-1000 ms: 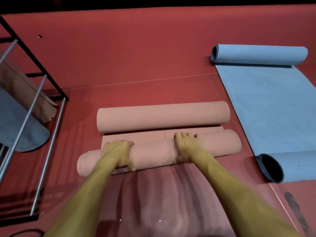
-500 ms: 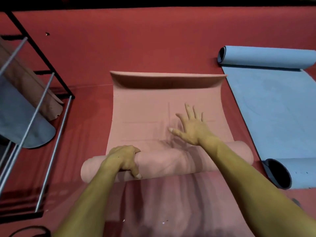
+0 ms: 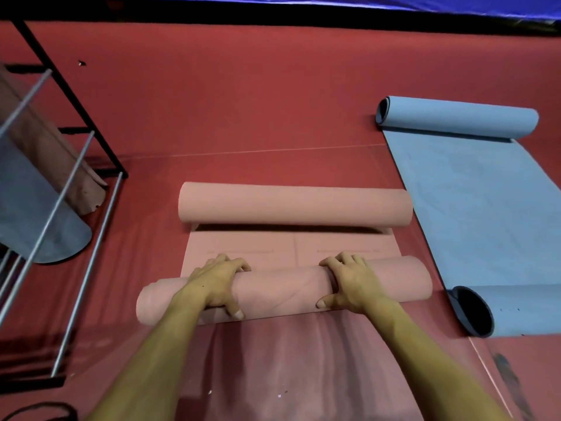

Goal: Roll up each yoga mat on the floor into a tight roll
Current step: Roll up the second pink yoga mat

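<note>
Under both hands: the near roll of the pink yoga mat (image 3: 282,287) is lain across the red floor (image 3: 243,101), running left to right.
Left hand (image 3: 217,282): it is laid over the near roll towards its left end, with fingers curled over the far side and the thumb tucked on the near side, so the roll is gripped.
Right hand (image 3: 353,284): it is set over the same roll right of its middle, fingers wrapped over the top and thumb pressed on the near face, so the roll is gripped here too.
Between the hands: a bare stretch of the near roll is seen.
Beyond the fingertips: a short flat strip of the pink mat is spread, and past it the mat's far end is curled into a second roll (image 3: 296,206), apart from the hands.
Right of the right hand: a blue yoga mat (image 3: 473,208) is laid flat, curled at both ends, with its near curl just beside the pink roll's right end.
Left of the left hand: a metal rack (image 3: 76,189) is stood, with rolled mats (image 3: 36,189) kept inside.
</note>
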